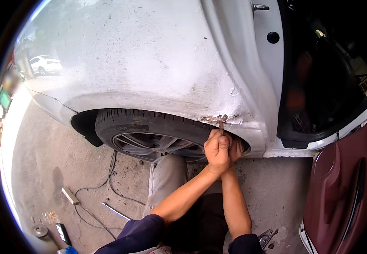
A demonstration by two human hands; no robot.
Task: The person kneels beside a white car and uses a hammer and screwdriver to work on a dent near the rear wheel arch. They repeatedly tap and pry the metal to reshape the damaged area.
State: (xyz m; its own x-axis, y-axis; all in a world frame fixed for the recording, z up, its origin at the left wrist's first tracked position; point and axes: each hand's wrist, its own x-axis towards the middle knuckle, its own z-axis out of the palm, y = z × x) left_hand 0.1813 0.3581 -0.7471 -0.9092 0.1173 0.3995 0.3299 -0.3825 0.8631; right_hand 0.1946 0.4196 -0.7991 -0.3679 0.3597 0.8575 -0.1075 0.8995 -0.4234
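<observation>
My left hand is closed, thumb up, around a narrow, rust-brown metal tool. The tool's upper end meets a rusted, flaking patch on the edge of the wheel arch. Pressed close behind it is my right hand, with curled fingers partly covered by the left one; whatever it grips is hidden. Both hands are at the rear part of the tire, just below the white car body panel. Cracked, lifted paint surrounds the rusted patch.
A maroon-trimmed car door stands open at right, beside the dark doorway. On the concrete at left lie a power strip with grey cables, a shiny metal rod and a black-and-blue item. Metal tools lie near my right elbow.
</observation>
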